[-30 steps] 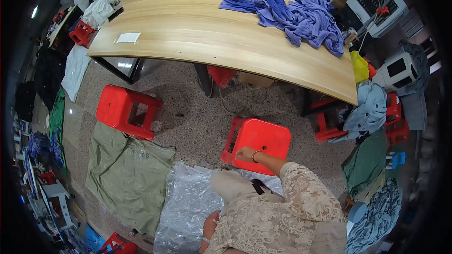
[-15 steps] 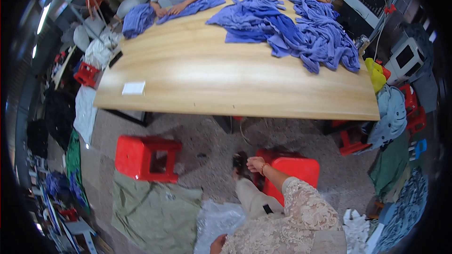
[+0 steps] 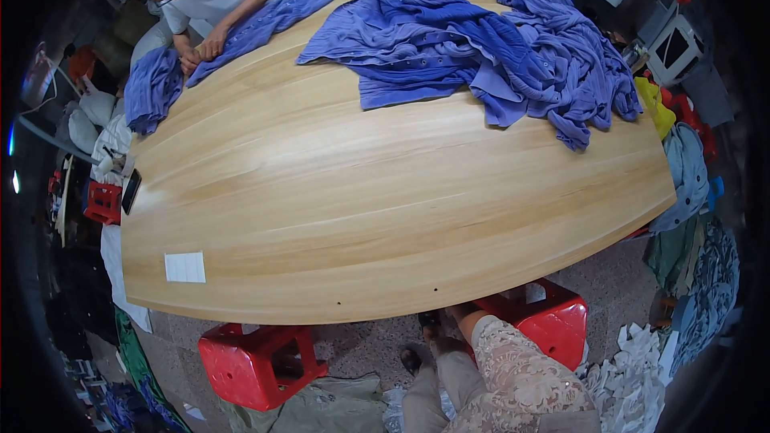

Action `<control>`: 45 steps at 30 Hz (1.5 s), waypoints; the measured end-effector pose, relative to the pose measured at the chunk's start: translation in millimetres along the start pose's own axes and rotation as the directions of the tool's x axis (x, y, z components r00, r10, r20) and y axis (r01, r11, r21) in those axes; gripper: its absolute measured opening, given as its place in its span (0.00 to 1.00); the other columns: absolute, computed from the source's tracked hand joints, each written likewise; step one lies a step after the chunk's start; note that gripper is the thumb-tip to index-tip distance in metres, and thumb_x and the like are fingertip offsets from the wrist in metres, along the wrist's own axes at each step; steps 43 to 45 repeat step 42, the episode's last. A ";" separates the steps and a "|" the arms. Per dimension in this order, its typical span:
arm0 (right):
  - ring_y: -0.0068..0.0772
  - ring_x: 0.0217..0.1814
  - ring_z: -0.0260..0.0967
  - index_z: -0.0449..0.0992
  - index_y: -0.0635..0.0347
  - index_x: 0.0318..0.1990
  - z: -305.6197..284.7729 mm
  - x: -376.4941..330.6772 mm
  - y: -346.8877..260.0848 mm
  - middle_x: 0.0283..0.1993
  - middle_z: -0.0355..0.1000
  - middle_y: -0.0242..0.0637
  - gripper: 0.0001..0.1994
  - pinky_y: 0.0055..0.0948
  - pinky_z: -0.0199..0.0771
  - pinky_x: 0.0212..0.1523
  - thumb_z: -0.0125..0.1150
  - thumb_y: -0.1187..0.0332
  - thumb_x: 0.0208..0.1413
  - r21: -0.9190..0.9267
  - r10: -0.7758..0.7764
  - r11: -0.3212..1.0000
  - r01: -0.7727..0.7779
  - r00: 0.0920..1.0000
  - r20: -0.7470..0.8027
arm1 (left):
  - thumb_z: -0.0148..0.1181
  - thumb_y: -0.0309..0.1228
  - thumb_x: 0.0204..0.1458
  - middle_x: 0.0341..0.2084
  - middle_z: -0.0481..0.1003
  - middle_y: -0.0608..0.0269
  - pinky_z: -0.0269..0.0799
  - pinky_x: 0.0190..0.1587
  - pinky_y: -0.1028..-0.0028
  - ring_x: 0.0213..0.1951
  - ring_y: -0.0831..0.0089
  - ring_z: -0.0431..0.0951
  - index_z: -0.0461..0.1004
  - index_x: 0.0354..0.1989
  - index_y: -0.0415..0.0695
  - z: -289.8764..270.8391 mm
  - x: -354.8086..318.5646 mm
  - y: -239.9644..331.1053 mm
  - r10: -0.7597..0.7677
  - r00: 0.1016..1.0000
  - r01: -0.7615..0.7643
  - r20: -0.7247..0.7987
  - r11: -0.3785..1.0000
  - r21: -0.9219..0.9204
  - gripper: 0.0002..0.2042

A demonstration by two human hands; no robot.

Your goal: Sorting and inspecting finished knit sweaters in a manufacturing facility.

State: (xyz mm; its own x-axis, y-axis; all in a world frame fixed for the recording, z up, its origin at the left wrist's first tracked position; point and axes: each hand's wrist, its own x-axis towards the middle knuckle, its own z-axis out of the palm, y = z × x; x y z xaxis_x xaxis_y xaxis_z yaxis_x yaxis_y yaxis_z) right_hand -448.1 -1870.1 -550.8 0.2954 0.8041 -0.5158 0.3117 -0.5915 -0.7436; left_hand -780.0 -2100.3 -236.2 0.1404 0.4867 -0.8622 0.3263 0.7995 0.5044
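My right forearm (image 3: 465, 318), in a beige lace sleeve (image 3: 525, 365), reaches down beside a red plastic stool (image 3: 557, 322). The tabletop's near edge hides that hand, so neither its fingers nor anything in them shows. My left hand is out of the picture. Ahead stretches a large light-wood table (image 3: 385, 200). Heaped along its far right side are crumpled blue-violet garments (image 3: 433, 44), some with a row of buttons. A white ruled sheet (image 3: 185, 267) lies near the left front corner.
At the far left a person in a white shirt (image 3: 212, 0) handles a blue garment (image 3: 265, 28), beside a folded blue pile (image 3: 152, 90). A phone-like black object (image 3: 131, 191) rests at the left edge. Another red stool (image 3: 257, 365) stands below the table. White scraps (image 3: 630, 377) litter the floor at right.
The view has shifted closer over the table, which now fills more of it. My right hand has passed out of sight beneath the table edge. My left hand has left the picture.
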 end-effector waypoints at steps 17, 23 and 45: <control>0.44 0.62 0.59 0.65 0.62 0.56 -18.0 -47.7 -27.8 0.58 0.63 0.50 0.23 0.42 0.54 0.62 0.50 0.56 0.57 -0.123 -0.022 0.992 -0.001 0.982 -0.185 | 0.47 0.31 0.54 0.38 0.72 0.64 0.60 0.49 0.77 0.42 0.73 0.67 0.69 0.52 0.38 -44.3 25.6 -24.7 -0.185 0.982 0.190 0.046 0.970 -0.155 0.18; 0.43 0.62 0.58 0.64 0.63 0.56 -31.5 -62.2 -67.5 0.59 0.62 0.50 0.23 0.42 0.53 0.62 0.49 0.57 0.58 -0.142 -0.122 0.983 0.118 0.992 -0.020 | 0.55 0.30 0.47 0.40 0.72 0.60 0.62 0.51 0.74 0.44 0.71 0.69 0.69 0.51 0.37 -23.9 -21.4 44.9 -0.184 0.964 0.176 -0.189 0.983 -0.061 0.21; 0.31 0.22 0.71 0.74 0.59 0.24 -154.5 -319.9 -212.9 0.20 0.70 0.39 0.07 0.29 0.71 0.28 0.60 0.68 0.50 -0.208 -0.508 0.836 0.507 0.860 0.057 | 0.49 0.53 0.55 0.51 0.66 0.37 0.58 0.59 0.51 0.57 0.48 0.64 0.68 0.45 0.43 6.9 55.6 183.1 0.038 0.770 0.564 0.637 0.427 -0.707 0.23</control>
